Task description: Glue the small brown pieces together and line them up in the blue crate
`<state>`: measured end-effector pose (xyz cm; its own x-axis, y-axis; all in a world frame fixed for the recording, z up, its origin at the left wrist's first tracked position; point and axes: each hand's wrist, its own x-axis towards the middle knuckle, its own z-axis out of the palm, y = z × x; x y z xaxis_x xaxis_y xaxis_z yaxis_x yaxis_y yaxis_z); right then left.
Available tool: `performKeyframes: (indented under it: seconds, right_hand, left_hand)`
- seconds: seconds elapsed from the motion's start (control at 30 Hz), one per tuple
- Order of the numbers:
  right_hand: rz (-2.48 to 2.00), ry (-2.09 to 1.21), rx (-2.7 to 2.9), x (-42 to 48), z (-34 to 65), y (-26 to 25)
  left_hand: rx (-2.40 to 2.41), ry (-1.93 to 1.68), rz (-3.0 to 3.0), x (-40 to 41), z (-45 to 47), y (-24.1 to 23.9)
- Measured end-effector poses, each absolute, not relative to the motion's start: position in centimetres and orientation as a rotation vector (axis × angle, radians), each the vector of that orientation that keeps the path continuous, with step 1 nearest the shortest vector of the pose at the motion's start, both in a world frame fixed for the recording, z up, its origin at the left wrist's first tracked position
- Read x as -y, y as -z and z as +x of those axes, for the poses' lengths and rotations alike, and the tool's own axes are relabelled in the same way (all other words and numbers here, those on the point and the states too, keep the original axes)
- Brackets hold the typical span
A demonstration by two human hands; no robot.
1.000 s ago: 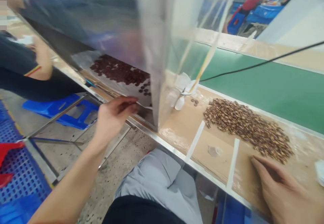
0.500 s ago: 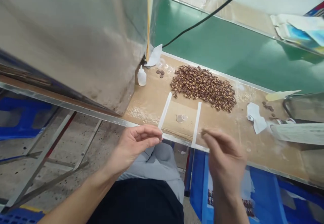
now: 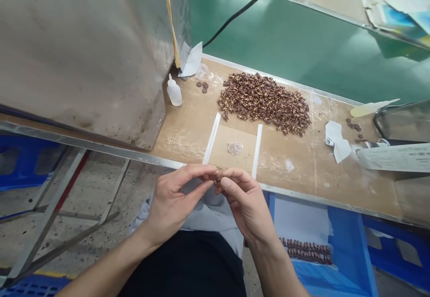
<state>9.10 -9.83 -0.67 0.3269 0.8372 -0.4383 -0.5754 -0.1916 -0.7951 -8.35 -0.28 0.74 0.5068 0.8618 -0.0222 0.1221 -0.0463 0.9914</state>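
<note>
In front of my lap, my left hand [image 3: 178,198] and my right hand [image 3: 248,205] meet, fingertip to fingertip. Both are closed in a pinch on a small brown-and-gold piece [image 3: 219,180], mostly hidden by the fingers. Beyond them, a cardboard pad [image 3: 220,142] between two white tape strips bears a small clear round disc [image 3: 234,148]. A wide pile of small brown pieces with gold-coloured parts [image 3: 264,102] lies farther back on the cardboard-covered bench [image 3: 295,171].
A white dropper bottle [image 3: 174,92] stands at the left by a large metal box [image 3: 83,55]. Brown discs [image 3: 204,85] lie near it. Crumpled white paper [image 3: 337,141] is at the right. Below the bench, a blue bin [image 3: 349,243] holds rows of brown pieces [image 3: 307,251].
My right hand has moved left from the right tape strip and met my left hand. The small piece is now between both hands' fingertips. The view has shifted slightly.
</note>
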Motion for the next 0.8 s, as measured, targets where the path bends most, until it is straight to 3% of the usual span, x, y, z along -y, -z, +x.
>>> performKeyframes:
  seconds: [0.37,0.6,0.7,0.8]
  right_hand:
    - [-1.186,-1.483,0.434,9.7,11.0,-0.3]
    - [-1.238,-1.543,0.631,10.1,12.2,-1.5]
    - [-1.362,-1.263,0.733,10.2,13.4,-1.4]
    - [-1.552,-0.666,0.808,9.8,15.0,-0.4]
  left_hand:
    - [-0.628,-0.258,0.756,-1.7,-8.9,0.3]
    - [-0.558,-0.111,0.638,-1.9,-8.8,0.6]
    - [-0.531,-0.152,0.672,-1.8,-8.7,0.9]
    - [-0.515,-0.231,0.717,-1.9,-8.6,1.6]
